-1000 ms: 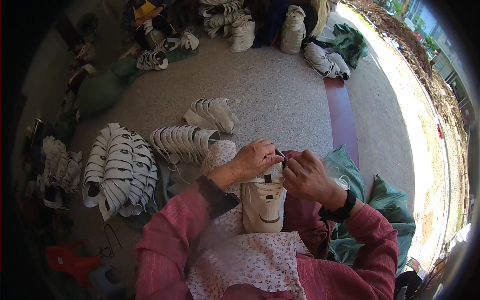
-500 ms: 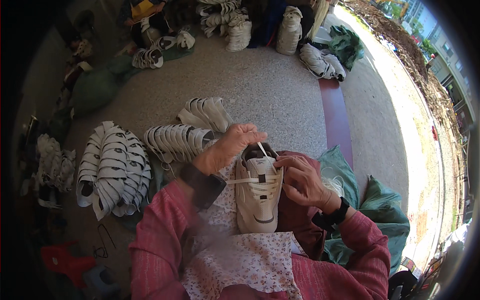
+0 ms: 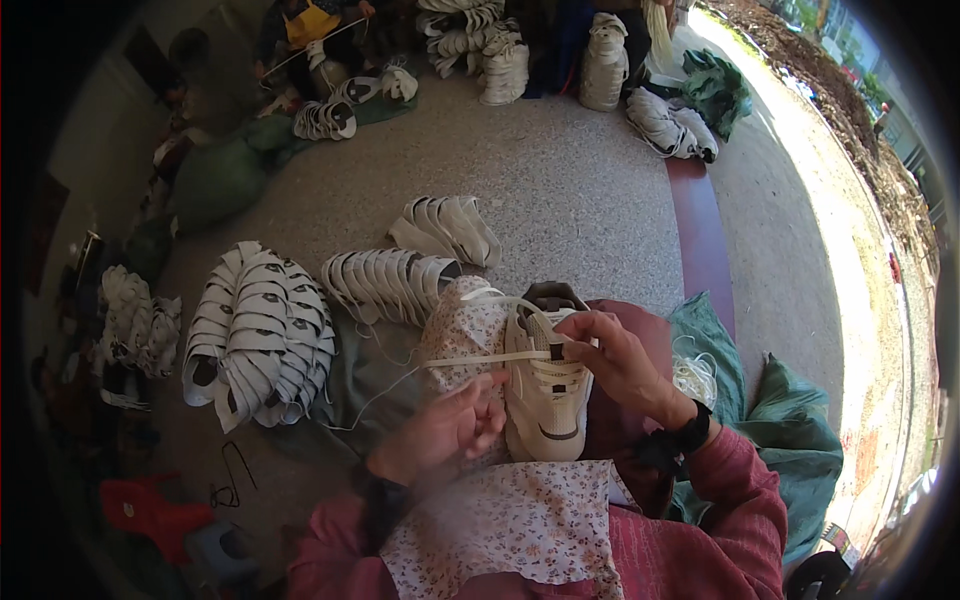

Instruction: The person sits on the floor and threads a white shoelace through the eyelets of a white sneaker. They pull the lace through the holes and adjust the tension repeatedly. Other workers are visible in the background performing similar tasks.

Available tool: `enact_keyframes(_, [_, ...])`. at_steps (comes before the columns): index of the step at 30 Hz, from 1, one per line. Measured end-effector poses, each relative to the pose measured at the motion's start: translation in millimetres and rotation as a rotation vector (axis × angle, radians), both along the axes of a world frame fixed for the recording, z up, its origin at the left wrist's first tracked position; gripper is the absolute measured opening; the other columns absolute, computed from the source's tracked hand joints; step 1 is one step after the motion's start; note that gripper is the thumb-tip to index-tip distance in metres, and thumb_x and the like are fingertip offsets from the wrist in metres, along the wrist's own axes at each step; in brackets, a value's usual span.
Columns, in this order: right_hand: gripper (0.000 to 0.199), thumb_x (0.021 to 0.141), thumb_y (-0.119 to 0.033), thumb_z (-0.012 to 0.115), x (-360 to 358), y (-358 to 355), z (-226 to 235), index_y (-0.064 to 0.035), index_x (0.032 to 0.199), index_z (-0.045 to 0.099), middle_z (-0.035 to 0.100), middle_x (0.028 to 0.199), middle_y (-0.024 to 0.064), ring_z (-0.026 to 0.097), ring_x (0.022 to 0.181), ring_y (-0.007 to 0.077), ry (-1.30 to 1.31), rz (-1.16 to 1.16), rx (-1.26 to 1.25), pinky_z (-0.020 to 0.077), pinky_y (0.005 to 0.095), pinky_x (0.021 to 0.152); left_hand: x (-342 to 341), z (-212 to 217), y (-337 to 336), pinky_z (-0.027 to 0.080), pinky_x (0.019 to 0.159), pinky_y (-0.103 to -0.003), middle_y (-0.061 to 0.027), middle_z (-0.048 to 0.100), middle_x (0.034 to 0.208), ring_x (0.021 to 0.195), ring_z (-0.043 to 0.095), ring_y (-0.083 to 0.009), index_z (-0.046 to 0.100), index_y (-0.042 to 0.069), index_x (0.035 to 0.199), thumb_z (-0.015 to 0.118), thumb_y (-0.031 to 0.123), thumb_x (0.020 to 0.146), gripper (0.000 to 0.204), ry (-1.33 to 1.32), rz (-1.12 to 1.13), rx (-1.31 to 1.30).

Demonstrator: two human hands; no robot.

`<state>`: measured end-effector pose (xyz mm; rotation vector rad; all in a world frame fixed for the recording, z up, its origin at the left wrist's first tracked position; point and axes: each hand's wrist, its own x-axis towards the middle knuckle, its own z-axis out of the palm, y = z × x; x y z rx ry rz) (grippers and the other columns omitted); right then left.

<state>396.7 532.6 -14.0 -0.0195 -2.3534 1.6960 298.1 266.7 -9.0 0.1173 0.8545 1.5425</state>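
A beige-white sneaker rests on my lap, toe toward me, its laces crossed over the tongue. My right hand is at the shoe's right upper edge, thumb and fingers pinched on the white shoelace, which loops over the tongue. A second stretch of lace runs out flat to the left across the flowered apron. My left hand is left of the shoe, below that lace, with its fingers loosely bent and apart, somewhat blurred; nothing shows in it.
Nested stacks of white shoe uppers lie on the floor at left, with another row nearer the shoe. Green sacks lie at right beside a bundle of white laces. A red stool stands lower left. A co-worker sits at the far left.
My left hand has let go of the lace above the shoe and moved down to its left side. The right hand stays by the eyelets. The whole view has shifted slightly.
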Motion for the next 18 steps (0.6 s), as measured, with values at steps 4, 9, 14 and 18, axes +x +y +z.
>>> enact_keyframes(4, [0.022,0.103,-0.02,0.05,53,-4,49,-0.002,0.11,0.061,0.058,0.08,0.0025,0.056,0.074,0.0134,-0.199,0.106,-0.541,0.0402,0.0269,0.065,-21,-42,9,0.045,0.061,-0.027,-0.0024,0.052,0.084,0.072,0.051,-0.0128,0.051,0.003,0.128,0.045,0.033,0.106,0.038,-0.293,0.386,0.252])
enact_keyframes(9, [0.046,0.107,-0.04,0.04,127,50,39,-0.0084,0.075,0.051,0.038,0.059,-0.0013,0.037,0.049,0.0089,0.248,-0.283,-0.618,0.0351,0.0297,0.053,-79,-55,-50,0.042,0.063,-0.027,-0.0004,0.049,0.08,0.07,0.047,-0.0126,0.06,0.004,0.111,0.048,0.019,0.105,0.02,-0.128,0.703,0.433])
enact_keyframes(14, [0.051,0.106,-0.047,0.037,209,119,22,-0.0126,0.068,0.043,0.033,0.055,-0.0029,0.033,0.044,0.0111,0.343,-0.51,-0.959,0.0366,0.028,0.047,-108,-49,-122,0.045,0.068,-0.027,0.0005,0.052,0.085,0.076,0.05,-0.0122,0.06,0.005,0.113,0.053,0.021,0.104,0.02,0.217,1.037,0.202])
enact_keyframes(18, [0.044,0.103,-0.039,0.049,238,137,-26,-0.008,0.072,0.054,0.05,0.058,0.0015,0.05,0.048,0.0143,-0.466,-0.823,-0.384,0.0449,0.0268,0.052,-104,-6,-105,0.05,0.074,-0.029,0.0003,0.052,0.086,0.077,0.051,-0.0126,0.058,0.003,0.122,0.051,0.023,0.105,0.026,0.165,1.321,-0.117])
